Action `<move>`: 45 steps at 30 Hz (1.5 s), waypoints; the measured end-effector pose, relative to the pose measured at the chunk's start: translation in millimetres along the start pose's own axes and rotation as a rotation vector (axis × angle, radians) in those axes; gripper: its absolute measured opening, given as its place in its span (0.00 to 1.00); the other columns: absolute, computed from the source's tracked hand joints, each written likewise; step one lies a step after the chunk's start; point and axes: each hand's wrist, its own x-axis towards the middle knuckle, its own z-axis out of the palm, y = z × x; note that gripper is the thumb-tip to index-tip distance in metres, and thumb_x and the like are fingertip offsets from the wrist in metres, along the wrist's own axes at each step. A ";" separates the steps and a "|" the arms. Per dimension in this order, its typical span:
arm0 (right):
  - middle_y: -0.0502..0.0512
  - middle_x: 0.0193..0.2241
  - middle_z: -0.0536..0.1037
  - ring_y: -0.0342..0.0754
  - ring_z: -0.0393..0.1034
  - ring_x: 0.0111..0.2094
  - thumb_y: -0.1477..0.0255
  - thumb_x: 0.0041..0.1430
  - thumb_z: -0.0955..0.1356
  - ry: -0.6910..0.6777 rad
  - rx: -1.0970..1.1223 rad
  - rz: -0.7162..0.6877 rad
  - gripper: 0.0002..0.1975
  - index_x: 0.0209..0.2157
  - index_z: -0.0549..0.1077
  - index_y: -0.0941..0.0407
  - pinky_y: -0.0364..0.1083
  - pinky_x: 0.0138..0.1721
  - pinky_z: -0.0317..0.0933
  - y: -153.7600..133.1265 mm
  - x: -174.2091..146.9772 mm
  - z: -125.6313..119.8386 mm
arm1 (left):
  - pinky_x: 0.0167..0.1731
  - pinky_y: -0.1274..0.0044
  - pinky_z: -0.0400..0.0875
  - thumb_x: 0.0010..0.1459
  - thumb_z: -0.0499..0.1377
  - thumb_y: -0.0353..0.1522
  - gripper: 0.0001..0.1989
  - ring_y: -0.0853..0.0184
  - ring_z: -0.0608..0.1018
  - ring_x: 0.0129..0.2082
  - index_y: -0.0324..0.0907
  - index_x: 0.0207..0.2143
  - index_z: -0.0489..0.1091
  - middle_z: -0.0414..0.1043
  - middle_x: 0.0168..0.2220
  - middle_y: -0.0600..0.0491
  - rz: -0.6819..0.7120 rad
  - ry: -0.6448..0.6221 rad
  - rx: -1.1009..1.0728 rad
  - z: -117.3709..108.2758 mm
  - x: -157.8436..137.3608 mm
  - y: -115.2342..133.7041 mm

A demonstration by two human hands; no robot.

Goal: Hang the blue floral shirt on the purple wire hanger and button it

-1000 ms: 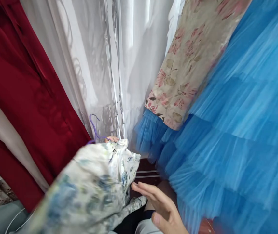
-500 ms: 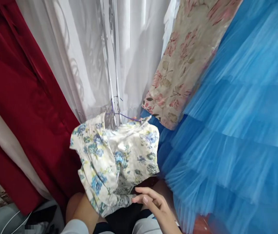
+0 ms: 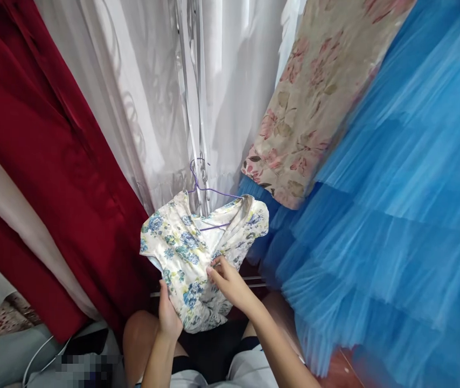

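A white short-sleeved blouse with blue flowers (image 3: 189, 258) hangs from a thin purple hanger (image 3: 220, 191) in the middle of the head view. My left hand (image 3: 170, 313) grips the blouse's left side low down, thumb showing at the edge and the fingers hidden behind the cloth. On the front, just under the V-neck, my right hand (image 3: 228, 280) has thumb and fingers bent together on the fabric. The hanger's hook sits by the white metal bars (image 3: 197, 108). Gathered cloth bunches at the blouse's hem.
Dark red cloth (image 3: 68, 188) hangs at left, white curtain cloth (image 3: 141, 81) behind. A beige floral garment (image 3: 294, 129) and a tiered blue tulle skirt (image 3: 395, 226) hang at right. A black phone-like object (image 3: 88, 345) and a white cable (image 3: 36, 358) lie at lower left.
My right hand has moved up from beside the hem to the blouse's front. My left hand has come into sight at its side. The blouse now hangs straighter, its neckline showing.
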 end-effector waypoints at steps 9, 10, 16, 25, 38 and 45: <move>0.45 0.15 0.64 0.40 0.54 0.17 0.64 0.57 0.69 0.058 0.202 -0.006 0.13 0.24 0.68 0.57 0.41 0.21 0.47 -8.4 4.4 10.5 | 0.54 0.62 0.65 0.51 0.67 0.35 0.30 0.53 0.71 0.55 0.41 0.56 0.64 0.68 0.54 0.42 0.580 0.443 0.577 -16.3 8.8 -1.7; 0.45 0.14 0.64 0.39 0.53 0.17 0.65 0.55 0.70 0.064 0.227 0.010 0.13 0.23 0.68 0.57 0.41 0.21 0.46 -7.3 1.2 8.8 | 0.55 0.63 0.65 0.51 0.66 0.34 0.32 0.54 0.70 0.56 0.42 0.57 0.62 0.65 0.56 0.42 0.725 0.492 0.649 -12.9 8.7 -4.8; 0.48 0.13 0.69 0.38 0.52 0.13 0.65 0.52 0.71 0.024 0.445 0.091 0.13 0.21 0.70 0.57 0.41 0.18 0.43 -9.0 0.1 5.4 | 0.43 0.72 0.69 0.57 0.57 0.28 0.08 0.62 0.75 0.41 0.42 0.41 0.70 0.73 0.39 0.49 0.654 -0.107 1.070 19.2 18.5 -36.7; 0.47 0.10 0.63 0.37 0.46 0.12 0.69 0.45 0.70 0.206 0.523 0.013 0.14 0.13 0.66 0.57 0.43 0.16 0.38 -69.4 75.6 -23.7 | 0.35 0.75 0.66 0.58 0.52 0.25 0.07 0.63 0.76 0.34 0.41 0.35 0.69 0.72 0.35 0.48 0.584 -0.340 1.514 44.6 39.8 -46.2; 0.46 0.11 0.66 0.38 0.50 0.13 0.70 0.45 0.70 0.211 0.508 -0.066 0.07 0.20 0.69 0.57 0.41 0.16 0.40 -123.0 117.6 -33.5 | 0.38 0.75 0.69 0.66 0.51 0.33 0.12 0.66 0.77 0.34 0.42 0.50 0.66 0.74 0.35 0.51 0.682 -0.358 1.401 70.3 69.7 22.1; 0.46 0.11 0.65 0.39 0.53 0.15 0.65 0.49 0.68 0.238 0.303 -0.190 0.14 0.18 0.64 0.55 0.41 0.19 0.48 -111.5 110.8 -22.1 | 0.40 0.75 0.66 0.66 0.52 0.34 0.10 0.65 0.75 0.37 0.41 0.38 0.72 0.74 0.35 0.50 1.074 -0.398 1.281 124.5 112.9 104.8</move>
